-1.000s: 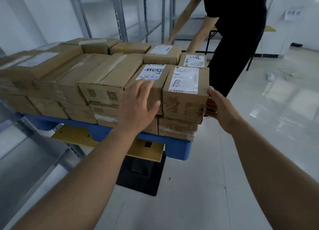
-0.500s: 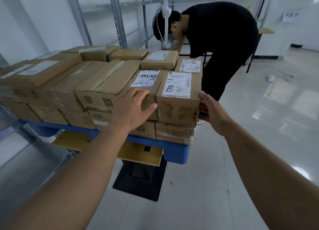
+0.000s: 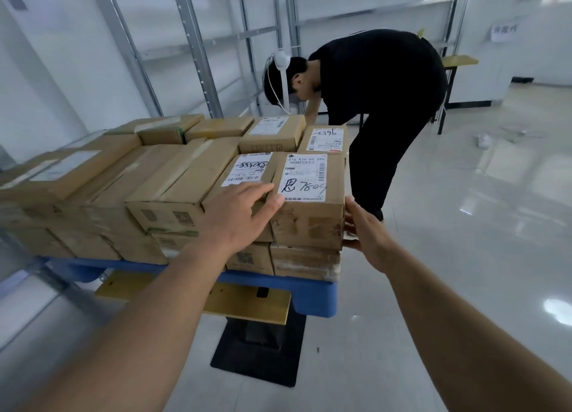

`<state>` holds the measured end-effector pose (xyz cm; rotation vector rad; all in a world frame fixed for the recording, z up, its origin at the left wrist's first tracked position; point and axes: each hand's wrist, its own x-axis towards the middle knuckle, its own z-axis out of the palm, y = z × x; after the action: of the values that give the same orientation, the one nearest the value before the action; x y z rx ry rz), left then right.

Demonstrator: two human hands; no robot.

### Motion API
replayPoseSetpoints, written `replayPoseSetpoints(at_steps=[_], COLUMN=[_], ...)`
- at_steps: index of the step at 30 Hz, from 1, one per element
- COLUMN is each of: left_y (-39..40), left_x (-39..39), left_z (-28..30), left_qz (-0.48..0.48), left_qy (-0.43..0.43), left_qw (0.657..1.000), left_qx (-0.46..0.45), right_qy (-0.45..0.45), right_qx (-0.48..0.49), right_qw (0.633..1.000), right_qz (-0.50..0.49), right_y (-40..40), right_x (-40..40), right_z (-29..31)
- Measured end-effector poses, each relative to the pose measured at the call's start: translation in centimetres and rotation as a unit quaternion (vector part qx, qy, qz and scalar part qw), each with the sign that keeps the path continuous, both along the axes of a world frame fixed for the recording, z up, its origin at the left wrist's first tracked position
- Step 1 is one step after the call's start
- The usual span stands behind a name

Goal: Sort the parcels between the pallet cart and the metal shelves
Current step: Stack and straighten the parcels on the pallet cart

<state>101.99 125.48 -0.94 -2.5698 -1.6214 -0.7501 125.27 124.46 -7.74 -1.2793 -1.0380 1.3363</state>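
The stiff, likely light corner parcel wants opposite side walls: left hand lies flat-fingered, right hand cups its edge.

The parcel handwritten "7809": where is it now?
Head view: the parcel tops the stack's near right corner on the blue pallet, between left hand and right hand.

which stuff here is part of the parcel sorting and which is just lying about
Part of the job:
brown cardboard parcel with the handwritten white label, between left hand and right hand
other stacked cardboard parcels
blue plastic pallet cart
grey metal shelves

Just lying about:
yellow-topped table
white scrap on the floor
paper sign on the wall
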Motion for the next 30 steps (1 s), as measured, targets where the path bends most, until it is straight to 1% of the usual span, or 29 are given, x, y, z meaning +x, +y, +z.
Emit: replayPoseSetpoints(at_steps=[5,10,14,17,22,25,30], left_y=[0.6,2.2,3.8,5.1,7.4,8.9,12.1], left_x=[-0.2,-0.1,-0.1,0.1,0.2,0.9,3.3], left_z=[0.6,1.9,2.6,3.4,4.1,4.7,5.6], left_qz=[-0.007,-0.032,-0.038,-0.049,-0.074,-0.074,-0.04], left_qy=[-0.004,0.016,-0.008,-0.03,-0.019,-0.033,-0.002], left_qw=[1.0,0.999,0.999,0.998,0.996,0.996,0.999], left_qx=[0.0,0.022,0.024,0.022,0.048,0.048,0.03], right_qy=[-0.015,-0.023,-0.034,-0.059,-0.091,-0.092,-0.084], right_qx=[0.004,0.007,-0.004,-0.028,-0.032,-0.032,-0.02], right_qw=[1.0,1.0,0.999,0.996,0.984,0.981,0.981], right_qz=[0.004,-0.003,-0.006,-0.066,-0.15,-0.168,-0.171], right_y=[0.2,-0.1,0.1,1.3,3.8,5.3,8.1], right_x=[0.1,-0.3,0.1,0.7,1.4,2.2,4.1], right_z=[-0.3,-0.1,0.2,0.6,1.0,1.0,1.1])
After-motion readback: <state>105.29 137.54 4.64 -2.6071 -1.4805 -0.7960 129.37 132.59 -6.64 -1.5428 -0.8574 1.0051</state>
